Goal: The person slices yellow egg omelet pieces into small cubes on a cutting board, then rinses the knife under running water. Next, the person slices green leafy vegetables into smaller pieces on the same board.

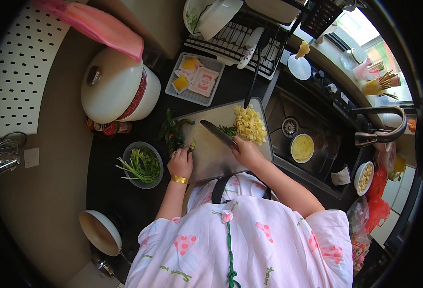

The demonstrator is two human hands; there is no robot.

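My right hand (248, 153) grips the handle of a kitchen knife (215, 131), its dark blade slanting over the cutting board (211, 158). At the board's left edge, my left hand (180, 163) pinches a small piece of green pepper (192, 145) at the fingertips. Several whole green chili peppers (175, 131) lie just beyond it, partly over the board's edge. Chopped green pepper (228, 130) sits under and beside the blade. Next to that is a heap of chopped pale yellow pieces (251, 124), perhaps garlic or ginger.
Left of the board stands a bowl of green herbs (143, 165). A tray of packets (211, 97) and a dish rack (229, 39) are behind. The sink (280, 104), holding a cup of yellow slices (302, 148), lies to the right, near the faucet (391, 138). A lidded pot (150, 93) stands back left.
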